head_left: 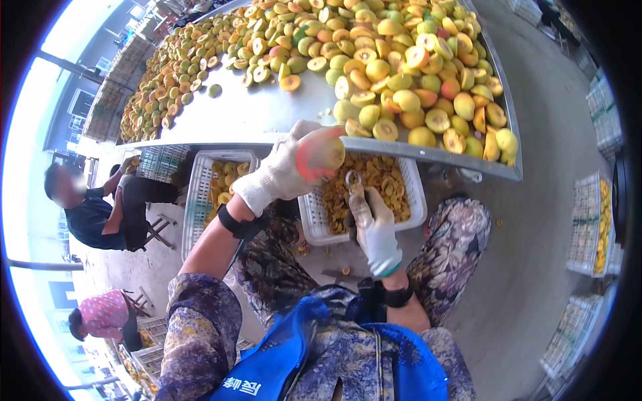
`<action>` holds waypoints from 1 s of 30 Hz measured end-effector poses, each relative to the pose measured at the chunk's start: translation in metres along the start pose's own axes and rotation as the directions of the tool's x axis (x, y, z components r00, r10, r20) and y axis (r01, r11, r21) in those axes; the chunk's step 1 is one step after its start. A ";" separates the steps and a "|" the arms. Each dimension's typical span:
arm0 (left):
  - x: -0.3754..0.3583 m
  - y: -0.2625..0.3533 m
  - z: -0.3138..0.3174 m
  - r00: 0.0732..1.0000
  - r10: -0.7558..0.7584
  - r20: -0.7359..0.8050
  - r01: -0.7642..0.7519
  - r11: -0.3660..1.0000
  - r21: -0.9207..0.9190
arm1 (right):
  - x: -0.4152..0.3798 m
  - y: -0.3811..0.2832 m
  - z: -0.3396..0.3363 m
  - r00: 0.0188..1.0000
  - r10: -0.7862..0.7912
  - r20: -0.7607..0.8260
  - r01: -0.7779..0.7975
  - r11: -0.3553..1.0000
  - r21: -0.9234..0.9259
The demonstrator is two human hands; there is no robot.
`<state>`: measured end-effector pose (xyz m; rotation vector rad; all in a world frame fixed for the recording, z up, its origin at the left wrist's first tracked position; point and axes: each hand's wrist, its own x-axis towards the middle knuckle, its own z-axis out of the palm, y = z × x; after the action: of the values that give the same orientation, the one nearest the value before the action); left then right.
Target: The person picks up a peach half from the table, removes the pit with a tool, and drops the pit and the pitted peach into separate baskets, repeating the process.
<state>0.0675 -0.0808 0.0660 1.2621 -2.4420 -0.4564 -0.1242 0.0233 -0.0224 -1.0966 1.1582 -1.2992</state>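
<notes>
My left hand [291,164], in a white knit glove with a reddish patch, is closed around a yellow-green fruit [330,152] near the table's front edge. Lower and to the right, my right hand [374,227], also gloved, grips a small tool with a metal ring [354,180] at its end. The ring is over a white crate [420,190] holding orange-yellow fruit pieces [388,175]. Many whole and halved fruits [401,83] lie on the metal table [267,113] in front of me.
Another white crate [194,214] with fruit stands left of the first. Two people sit at the left, one in dark clothing [100,217], one in a pink dotted top [103,314]. Stacked crates [588,220] line the right side. The table's raised metal rim [428,155] crosses above the crates.
</notes>
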 end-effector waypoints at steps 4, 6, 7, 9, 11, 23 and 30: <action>-0.009 0.027 -0.004 0.993 0.018 0.113 -0.018 1.000 0.002 | -0.002 -0.009 -0.006 0.999 -0.015 0.043 0.023 0.982 -0.188; -0.008 0.035 -0.005 0.989 0.023 0.143 -0.027 0.999 0.028 | -0.001 -0.002 -0.005 0.997 -0.061 0.044 0.069 0.974 -0.217; -0.008 0.038 -0.005 0.989 0.030 0.148 -0.037 0.998 0.043 | -0.001 0.001 -0.004 0.995 -0.097 0.038 0.103 0.968 -0.227; -0.009 0.042 -0.004 0.988 0.031 0.151 -0.041 0.997 0.060 | -0.001 0.001 -0.006 0.995 -0.085 0.052 0.094 0.969 -0.229; -0.010 0.044 -0.004 0.988 0.024 0.150 -0.034 0.997 0.067 | 0.000 0.000 -0.007 0.996 0.009 0.089 0.010 0.977 -0.211; -0.022 0.034 -0.021 0.992 -0.111 -0.051 0.120 0.971 0.208 | 0.000 0.026 -0.031 0.973 0.202 0.115 -0.032 0.605 -0.796; -0.034 0.020 -0.005 0.951 -0.310 -0.007 0.188 0.594 -0.782 | 0.007 0.004 -0.028 0.947 0.298 0.116 -0.248 0.914 -0.322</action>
<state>0.0738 -0.0427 0.0736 1.1533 -1.5875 -1.2871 -0.1520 0.0174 -0.0297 -1.1866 1.3623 -0.8143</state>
